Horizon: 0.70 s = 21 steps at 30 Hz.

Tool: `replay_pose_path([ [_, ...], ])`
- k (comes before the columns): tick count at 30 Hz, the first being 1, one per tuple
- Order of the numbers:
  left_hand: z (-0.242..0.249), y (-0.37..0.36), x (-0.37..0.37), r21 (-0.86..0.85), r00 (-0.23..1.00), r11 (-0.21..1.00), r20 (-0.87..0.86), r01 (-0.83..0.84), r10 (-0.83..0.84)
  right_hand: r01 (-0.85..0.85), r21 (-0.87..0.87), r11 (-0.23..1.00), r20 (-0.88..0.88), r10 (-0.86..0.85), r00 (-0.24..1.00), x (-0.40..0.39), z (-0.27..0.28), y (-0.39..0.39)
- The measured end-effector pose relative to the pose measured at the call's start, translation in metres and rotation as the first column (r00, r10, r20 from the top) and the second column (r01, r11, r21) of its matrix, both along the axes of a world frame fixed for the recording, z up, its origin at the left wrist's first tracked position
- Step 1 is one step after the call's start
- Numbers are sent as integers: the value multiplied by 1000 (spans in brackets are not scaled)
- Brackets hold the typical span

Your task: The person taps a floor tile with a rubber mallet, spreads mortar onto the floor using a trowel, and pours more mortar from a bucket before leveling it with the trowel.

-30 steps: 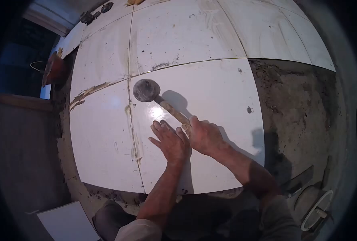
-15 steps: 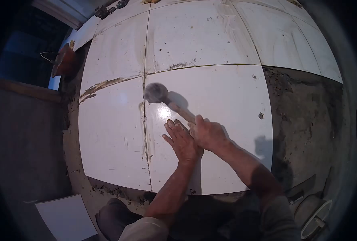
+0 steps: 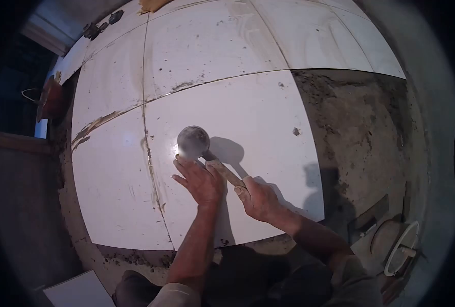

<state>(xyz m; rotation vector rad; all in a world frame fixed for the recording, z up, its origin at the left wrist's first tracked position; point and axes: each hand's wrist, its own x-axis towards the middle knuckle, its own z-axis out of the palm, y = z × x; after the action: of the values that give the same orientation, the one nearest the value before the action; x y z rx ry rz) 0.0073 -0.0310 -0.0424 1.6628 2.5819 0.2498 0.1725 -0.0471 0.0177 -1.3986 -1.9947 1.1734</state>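
My right hand is wrapped round the wooden handle of a mallet. The mallet's round, greyish head hangs over a large white floor tile and casts a shadow to its right. Left of that grip, my left hand lies on the same tile, palm down and fingers stretched out. Its fingertips are right at the near edge of the mallet head in this view. A dirty joint runs along the tile's left side.
Bare mortar borders the tile on the right. A bucket stands at lower right, beside a dark flat tool. A reddish bucket is at far left. A white tile piece lies at lower left.
The view has shifted right. The mallet head has moved right and nearer to me over the tile, close to my left fingertips. My right hand has drawn away from my left.
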Motion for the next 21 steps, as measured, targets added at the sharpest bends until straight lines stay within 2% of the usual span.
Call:
replay_pose_path([
  [3,18,5,7,17,993,999,110,-51,49,57,-21,998,56,-56,997,20,0,-12],
  [9,8,-1,-3,106,998,994,66,-6,-2,96,-10,995,40,-95,995,71,4,-51],
  [11,11,-11,-13,171,983,981,141,94,-119,85,-32,996,141,-79,987,88,3,-67],
  [12,17,-16,-23,192,958,971,218,144,-185,104,-126,986,147,-86,985,94,13,-74],
  [13,13,-22,-35,219,953,966,238,137,-189,97,-121,988,157,-78,984,102,8,-85],
  [14,8,-36,-43,166,983,982,143,95,-119,83,-118,989,163,-63,985,109,2,-98],
  [15,9,-52,-45,114,998,993,38,42,-47,157,-411,898,108,-123,987,113,-2,-108],
  [16,18,-71,-49,66,998,998,67,-7,3,137,-372,918,132,-94,987,112,-1,-118],
  [17,12,-94,-53,66,1000,997,14,-26,25,88,-386,918,110,-49,993,109,1,-128],
  [19,22,-132,-57,-60,996,994,3,-87,87,102,-449,888,65,-82,995,103,12,-138],
  [20,22,-149,-60,-69,994,992,-3,-109,109,80,-458,885,60,-59,996,103,4,-141],
  [21,20,-164,-65,-65,996,993,-4,-94,94,36,-334,942,62,-16,998,102,-11,-144],
])
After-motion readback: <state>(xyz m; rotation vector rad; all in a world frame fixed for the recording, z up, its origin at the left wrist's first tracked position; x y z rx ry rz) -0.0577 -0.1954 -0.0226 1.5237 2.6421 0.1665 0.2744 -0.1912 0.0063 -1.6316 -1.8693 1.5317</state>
